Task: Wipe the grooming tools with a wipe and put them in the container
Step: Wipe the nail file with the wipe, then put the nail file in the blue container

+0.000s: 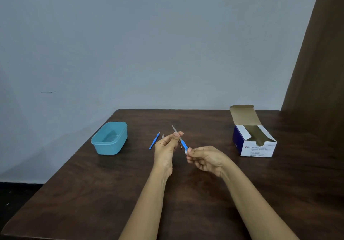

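Thumb and forefinger of the left hand (164,148) pinched the metal blade of a blue-handled file (183,144), held above the desk (204,212). The right hand (206,158) pinched a small white wipe (186,151) around the handle's end. Another blue tool (154,140) and a thin metal tool (162,136) lay beyond the hands. The blue container (108,148) stood well left, an open swab box (256,146) right.
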